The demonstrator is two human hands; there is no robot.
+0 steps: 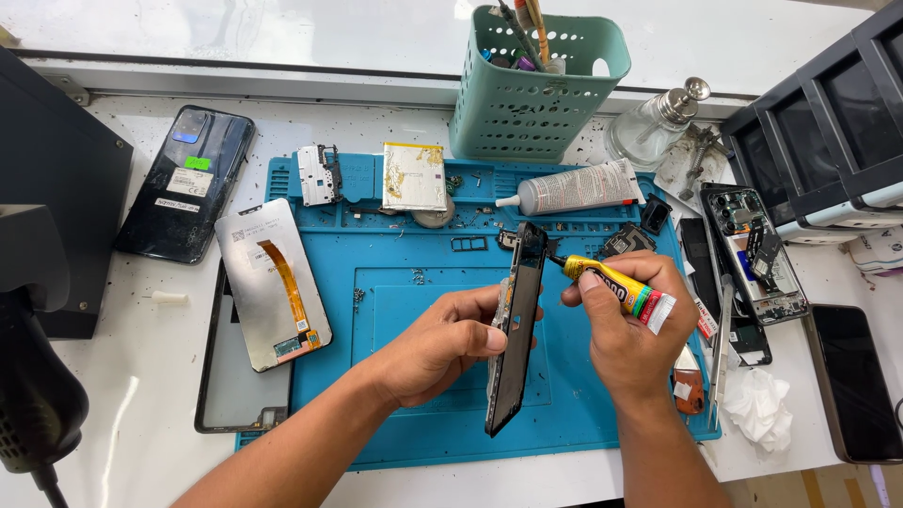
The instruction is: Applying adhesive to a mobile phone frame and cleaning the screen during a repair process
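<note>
Gluing under way: your left hand grips phone frame on edge above blue mat; right hand pinches glue tube, nozzle at frame's upper edge. Bead extent not visible; screen lies apart at left, unfitted

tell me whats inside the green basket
The green basket holds several upright tools, their handles sticking above the rim. Their lower ends are mostly hidden behind its perforated wall.

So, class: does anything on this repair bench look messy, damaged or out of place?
Yes. Small loose bits lie scattered over the blue mat. A crumpled white tissue lies at its right edge, and dark specks dot the white bench.
</note>
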